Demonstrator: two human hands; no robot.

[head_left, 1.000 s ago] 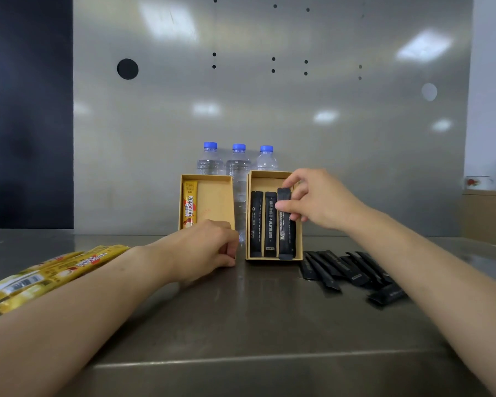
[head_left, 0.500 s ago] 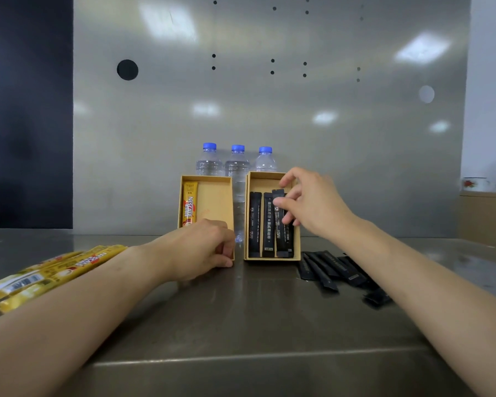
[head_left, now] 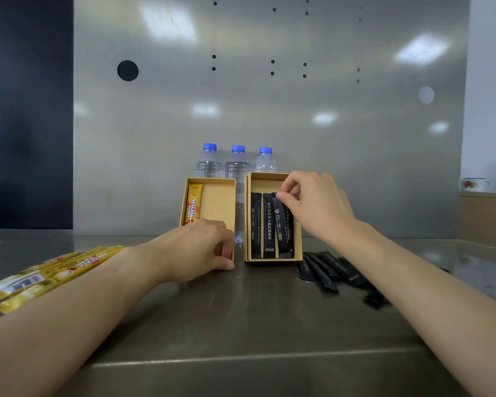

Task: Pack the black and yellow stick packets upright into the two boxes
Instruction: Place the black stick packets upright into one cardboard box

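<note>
Two tan cardboard boxes stand upright at the back of the steel table. The left box (head_left: pixel 218 200) holds one yellow packet (head_left: pixel 194 203) against its left wall. My left hand (head_left: pixel 195 247) has its fingers curled at this box's lower right corner and grips it. The right box (head_left: pixel 265 182) holds three black packets (head_left: pixel 257 224). The third black packet (head_left: pixel 281 224) leans slightly, and my right hand (head_left: pixel 318 204) pinches its top end. Loose yellow packets (head_left: pixel 49 276) lie at the left. Loose black packets (head_left: pixel 327 270) lie at the right, partly hidden by my right forearm.
Three water bottles (head_left: pixel 237 164) with blue caps stand right behind the boxes, against a steel wall panel. The table's front edge (head_left: pixel 241 359) runs across below my forearms. A wooden counter (head_left: pixel 484 219) sits at the far right.
My right hand lowered the third black packet into the right box and now pinches its top, which has tilted. My left hand stayed at the left box.
</note>
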